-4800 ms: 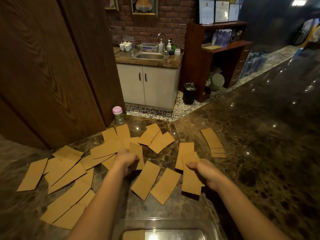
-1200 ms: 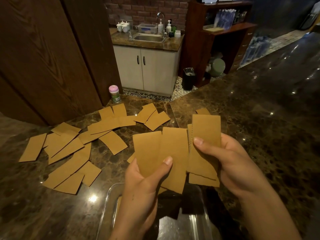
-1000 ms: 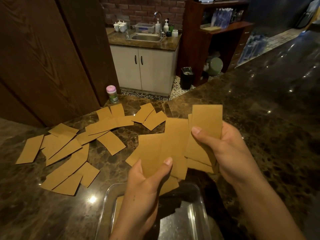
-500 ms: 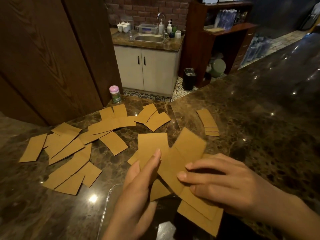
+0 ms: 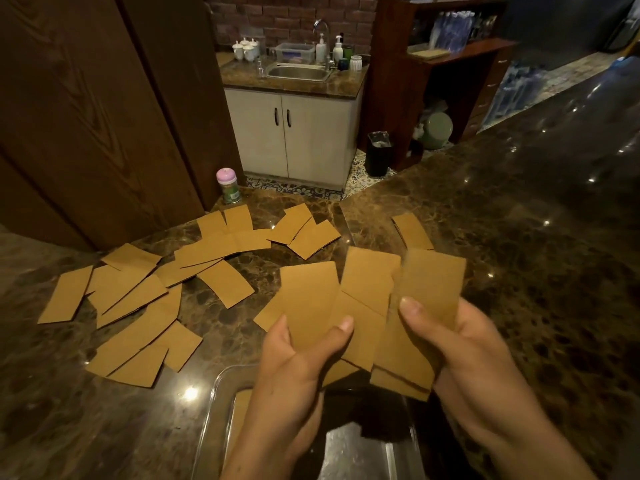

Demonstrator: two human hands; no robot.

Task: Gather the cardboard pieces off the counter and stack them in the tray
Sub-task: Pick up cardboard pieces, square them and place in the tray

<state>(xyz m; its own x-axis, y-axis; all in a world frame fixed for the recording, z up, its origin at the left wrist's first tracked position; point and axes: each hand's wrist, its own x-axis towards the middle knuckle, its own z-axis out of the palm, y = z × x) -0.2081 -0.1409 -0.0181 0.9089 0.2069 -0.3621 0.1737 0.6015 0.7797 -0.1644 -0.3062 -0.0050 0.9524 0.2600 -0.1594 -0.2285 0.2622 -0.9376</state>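
Note:
Both hands hold a fan of brown cardboard pieces above the clear tray (image 5: 221, 407). My left hand (image 5: 294, 362) grips several pieces (image 5: 308, 296), thumb on top. My right hand (image 5: 464, 344) pinches a small stack (image 5: 429, 289), held upright and slightly blurred. One cardboard piece (image 5: 240, 410) lies inside the tray at its left side. Several more pieces (image 5: 135, 299) lie scattered over the marble counter to the left, others (image 5: 301, 230) further back, and a small stack (image 5: 412, 230) sits behind my right hand.
A pink-lidded jar (image 5: 227, 185) stands at the counter's far edge beside a dark wooden door (image 5: 86, 116). Beyond the counter are a sink cabinet (image 5: 294, 133), a black bin (image 5: 379, 154) and wooden shelves (image 5: 450, 64). The dark marble counter (image 5: 536, 237) runs off to the right.
Half a second ago both hands lay low and flat over the tilted pieces; now they have lifted them and hold them upright in a fan, as they did a second ago.

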